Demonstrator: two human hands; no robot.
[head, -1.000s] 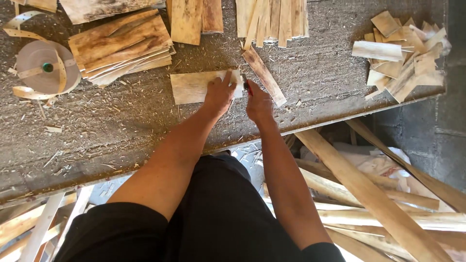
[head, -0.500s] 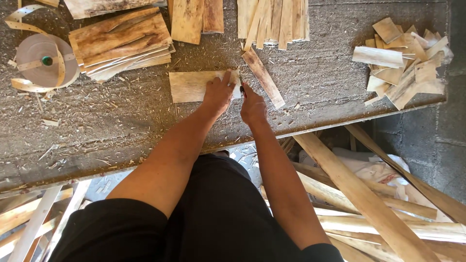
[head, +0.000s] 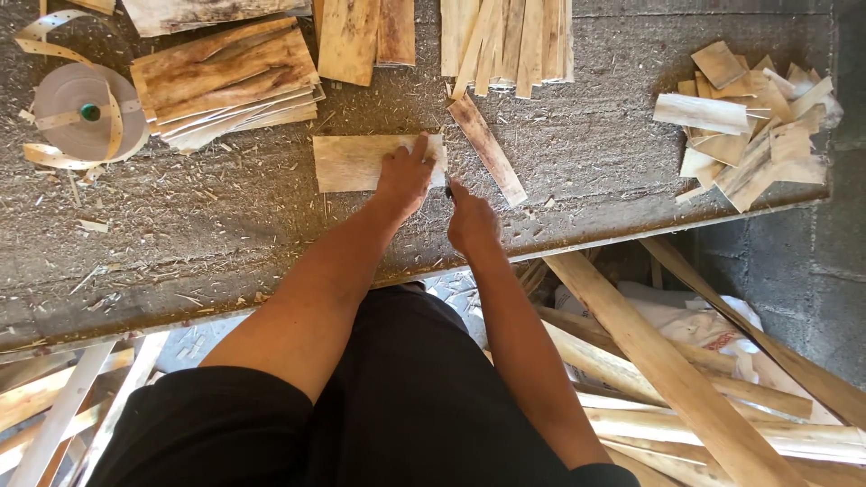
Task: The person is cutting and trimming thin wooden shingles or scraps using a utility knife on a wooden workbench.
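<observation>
Fingers of the left hand [head: 404,176] spread flat on the veneer sheet [head: 361,162], its long axis running leftward along the worktop [head: 225,234]; the right hand [head: 469,221] pinches what seems a small blade at the sheet's right edge.

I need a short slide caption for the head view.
Left hand presses a veneer sheet on the bench; right hand works its edge.

Black clothing (short sleeves), bare forearms.
</observation>
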